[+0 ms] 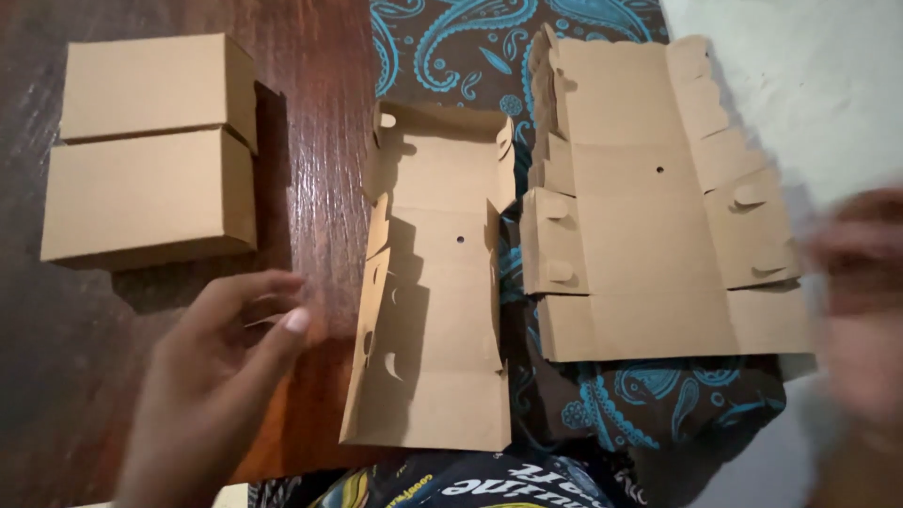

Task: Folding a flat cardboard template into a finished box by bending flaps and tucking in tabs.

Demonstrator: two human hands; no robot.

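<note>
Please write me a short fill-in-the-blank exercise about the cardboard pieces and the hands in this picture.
1. The two closed brown cardboard boxes sit on the dark ____ table.
2. The half-folded brown cardboard blank lies ____ the boxes and the stack of flat brown cardboard blanks.
3. The stack of flat blanks rests on a cloth with a ____ paisley pattern.
4. The open left hand holds ____; the right hand is blurred.

Missing words: wooden; between; blue; nothing

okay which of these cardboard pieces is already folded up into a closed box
The closed box at far left on the wooden table; the middle blank is half-folded, the right blank lies nearly flat.
</note>
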